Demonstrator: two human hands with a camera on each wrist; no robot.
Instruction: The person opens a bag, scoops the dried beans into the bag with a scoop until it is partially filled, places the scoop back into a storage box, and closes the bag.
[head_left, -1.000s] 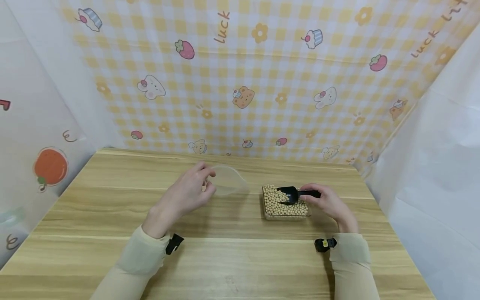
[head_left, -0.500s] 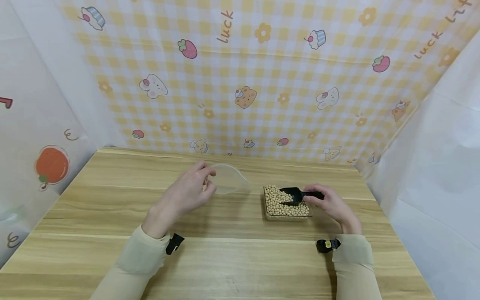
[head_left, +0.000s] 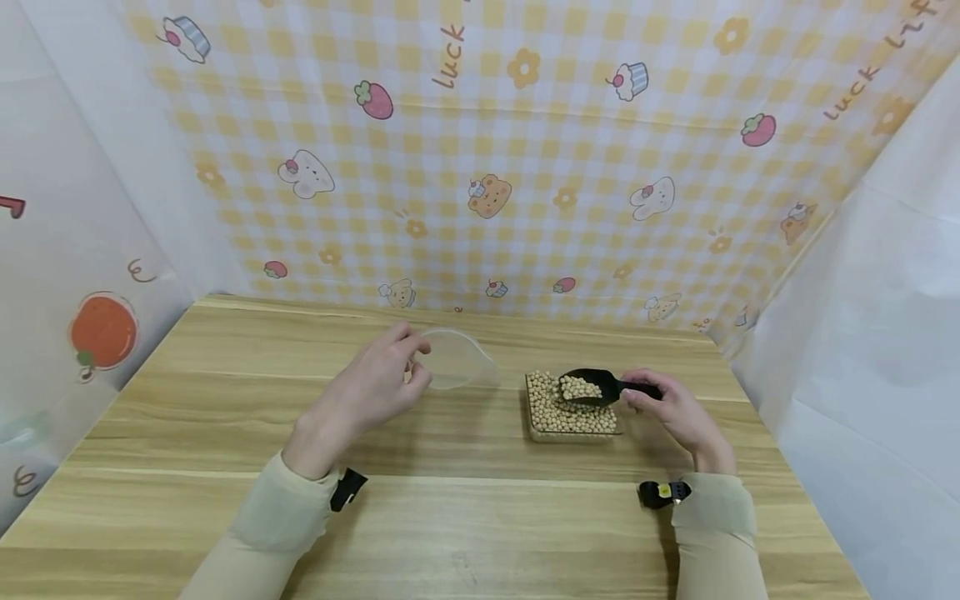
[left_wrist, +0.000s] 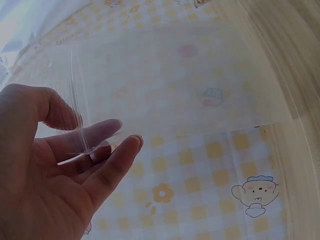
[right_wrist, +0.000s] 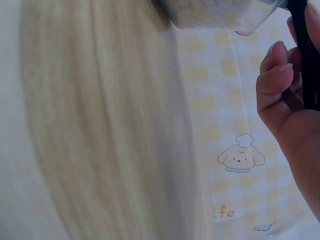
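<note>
My left hand (head_left: 371,379) pinches the edge of a clear plastic zip bag (head_left: 453,358), whose mouth gapes upward in the head view. In the left wrist view the see-through bag (left_wrist: 165,85) stretches away from the thumb and fingers and looks empty. My right hand (head_left: 678,417) grips the handle of a black scoop (head_left: 611,387). Pale round soybeans fill the scoop's bowl, which is over the beans (head_left: 558,417) in a clear rectangular container (head_left: 573,437). In the right wrist view the black handle (right_wrist: 307,60) lies in the curled fingers.
A wood-grain table (head_left: 465,533) carries everything. A yellow checked cloth (head_left: 420,167) hangs behind it, with white sheets at the left (head_left: 67,208) and right (head_left: 862,333). Each wrist wears a black camera mount.
The scoop has come up out of the beans with a load in its bowl, and my right hand has shifted slightly right. My left hand and the bag stay put.
</note>
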